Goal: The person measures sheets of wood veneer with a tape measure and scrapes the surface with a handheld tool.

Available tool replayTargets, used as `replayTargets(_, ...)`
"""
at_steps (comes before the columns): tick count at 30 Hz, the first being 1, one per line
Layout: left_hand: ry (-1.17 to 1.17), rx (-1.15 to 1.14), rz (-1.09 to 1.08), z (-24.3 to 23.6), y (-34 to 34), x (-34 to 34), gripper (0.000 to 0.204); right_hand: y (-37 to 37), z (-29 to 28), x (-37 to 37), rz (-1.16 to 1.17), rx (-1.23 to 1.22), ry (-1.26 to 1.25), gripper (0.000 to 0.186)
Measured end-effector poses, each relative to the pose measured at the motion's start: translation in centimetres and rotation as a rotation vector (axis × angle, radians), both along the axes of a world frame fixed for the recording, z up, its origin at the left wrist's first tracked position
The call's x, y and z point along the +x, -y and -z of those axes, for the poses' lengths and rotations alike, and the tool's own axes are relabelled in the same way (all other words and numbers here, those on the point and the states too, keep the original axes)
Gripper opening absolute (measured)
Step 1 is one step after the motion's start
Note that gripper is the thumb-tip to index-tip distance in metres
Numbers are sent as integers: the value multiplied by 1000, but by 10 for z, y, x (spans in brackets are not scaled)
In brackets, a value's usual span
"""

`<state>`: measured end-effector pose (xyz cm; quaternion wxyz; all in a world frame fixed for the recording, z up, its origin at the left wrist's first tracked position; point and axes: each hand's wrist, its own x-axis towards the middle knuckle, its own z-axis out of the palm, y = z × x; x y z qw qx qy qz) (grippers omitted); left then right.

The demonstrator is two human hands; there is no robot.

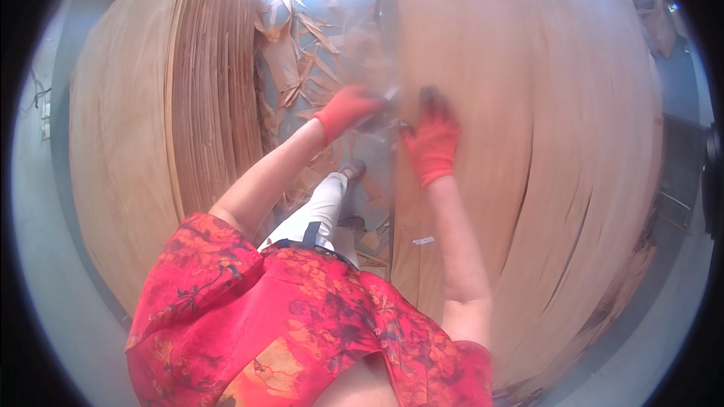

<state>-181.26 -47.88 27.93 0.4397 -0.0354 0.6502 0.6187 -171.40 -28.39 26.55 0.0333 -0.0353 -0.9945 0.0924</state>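
Observation:
My left hand (354, 109), in a red glove with dark fingertips, is at the left edge of the veneer sheet (520, 53) on the right. Its fingers are smeared; a small pale thing beside them is too blurred to name. My right hand (430, 132), also red-gloved, lies on that sheet near its edge, fingers apart and thumb toward the left hand. A small white strip (423, 240) is on the sheet below. Long cracks run along the sheet's grain.
A tall stack of veneer (211, 83) with layered edges stands on the left. Torn veneer scraps (286, 68) litter the grey floor (324, 0) between the two stacks, where my shoe (351, 169) shows. More pale scraps (656, 22) lie at the upper right.

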Motion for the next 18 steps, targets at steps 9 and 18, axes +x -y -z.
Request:
replayTargets(9, -110, -62, 71, 23, -45, -39, 22, 4, 1, -3, -20, 22, 5, 99)
replayTargets(18, -417, 61, 142, 66, -36, -50, 26, 4, -20, -37, -139, 9, 300, 97)
